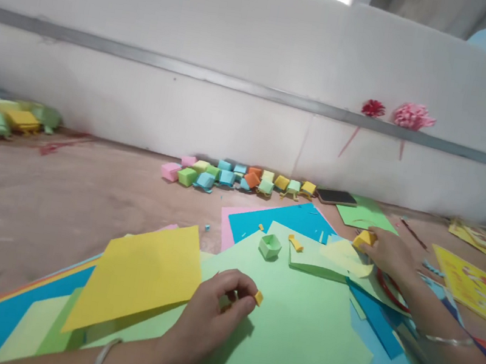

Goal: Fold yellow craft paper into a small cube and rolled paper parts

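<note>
My left hand [222, 299] is closed in a pinch above a large light green sheet [293, 331]. Between thumb and forefinger sits a small folded yellow paper piece [258, 298]. Over at the right, my right hand [389, 251] has its fingers on a yellow folded paper box [363, 240]. On the green sheets between the hands stand a small open green paper box [270, 246] and a bent yellow-orange paper strip [295, 243]. A red curved rim [391, 292] shows below my right wrist, partly hidden.
A yellow sheet [140, 276] lies left of my left hand. Several small folded paper turtles [225, 177] line the wall, more [22, 121] at far left. A phone [336, 197], a green sheet [367, 214] and a printed yellow booklet [480, 287] lie at the right.
</note>
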Motion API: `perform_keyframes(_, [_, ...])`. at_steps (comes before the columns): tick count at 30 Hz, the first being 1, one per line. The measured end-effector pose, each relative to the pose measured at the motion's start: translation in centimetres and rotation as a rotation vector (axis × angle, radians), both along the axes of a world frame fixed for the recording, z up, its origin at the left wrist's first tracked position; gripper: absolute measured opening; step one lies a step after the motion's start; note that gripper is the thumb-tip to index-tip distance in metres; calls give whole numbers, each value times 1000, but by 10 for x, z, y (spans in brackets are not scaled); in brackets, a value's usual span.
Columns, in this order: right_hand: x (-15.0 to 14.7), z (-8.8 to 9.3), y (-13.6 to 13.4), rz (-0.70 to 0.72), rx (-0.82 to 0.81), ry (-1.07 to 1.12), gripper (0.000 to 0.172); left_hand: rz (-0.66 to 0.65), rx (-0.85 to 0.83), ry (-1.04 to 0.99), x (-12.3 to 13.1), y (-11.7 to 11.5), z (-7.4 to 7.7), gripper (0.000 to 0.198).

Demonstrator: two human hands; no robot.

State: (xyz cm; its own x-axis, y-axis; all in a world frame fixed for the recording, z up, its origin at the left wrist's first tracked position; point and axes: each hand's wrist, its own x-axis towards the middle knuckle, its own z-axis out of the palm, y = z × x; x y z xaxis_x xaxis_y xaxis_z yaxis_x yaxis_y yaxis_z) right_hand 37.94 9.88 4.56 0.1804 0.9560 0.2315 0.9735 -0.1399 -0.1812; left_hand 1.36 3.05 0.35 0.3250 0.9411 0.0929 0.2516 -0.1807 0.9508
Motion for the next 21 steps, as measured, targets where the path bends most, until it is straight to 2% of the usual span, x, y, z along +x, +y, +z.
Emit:
perform_keyframes(4, [-43, 10, -34, 185, 138, 196, 45, -1, -26, -102, 2, 1, 2, 9])
perform_keyframes(5, [-61, 11, -46, 255, 127, 270, 50, -5, -28, -124, 2, 2, 1, 8])
perform_keyframes(7, [-100, 9, -69, 406, 56, 444, 47, -4, 19, -129, 0, 1, 2, 5])
perform_keyframes(9, [-135, 3, -88, 534, -119, 936, 42, 0, 182, -82, -3, 1, 6, 6])
perform_keyframes(10, [-150, -1, -94, 540, -167, 1097, 42, -4, 300, -48, -5, 0, 8, 7])
perform_keyframes(12, [-169, -9, -101, 504, -244, 1272, 43, -39, 561, 23, -10, -2, 16, 12])
perform_keyframes(14, [-177, -18, -102, 469, -263, 1326, 46, -55, 784, 116, -13, -4, 24, 17])
perform_keyframes(16, [-177, -24, -100, 446, -254, 1318, 47, -27, 937, 231, -16, -6, 31, 23])
perform_keyframes(21, [-173, -36, -101, 477, -93, 1151, 36, -15, 1069, 377, -19, -7, 38, 29])
